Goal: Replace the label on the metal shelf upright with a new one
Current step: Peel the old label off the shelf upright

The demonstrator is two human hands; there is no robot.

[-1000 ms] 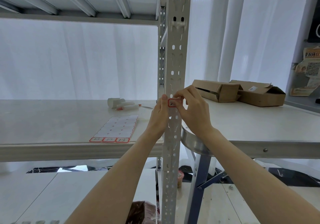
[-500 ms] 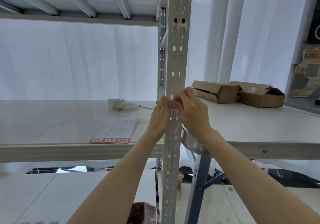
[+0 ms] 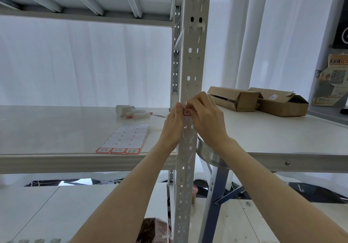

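Red-bordered paper label (image 3: pixel 186 112) sits on white perforated metal upright (image 3: pixel 192 69) w/ right hand (image 3: pixel 206 118) fingertips pinching its edge, left hand (image 3: pixel 174 124) thumb pressed alongside; thin paper could tear or crease if pulled unevenly.

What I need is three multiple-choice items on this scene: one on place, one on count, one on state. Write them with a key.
1. Where is the label sheet?
A) flat on the shelf, left of the upright
B) folded in a fist
C) hanging overhead

2. How many red-bordered labels remain on the sheet?
A) one
B) three
C) six

3. What state is the label on the upright in?
A) untouched
B) fingered by the hands
C) fallen off

Key: 1A, it lies on the shelf; 2B, three fill its bottom row; 3B, the left hand and right hand meet at it.
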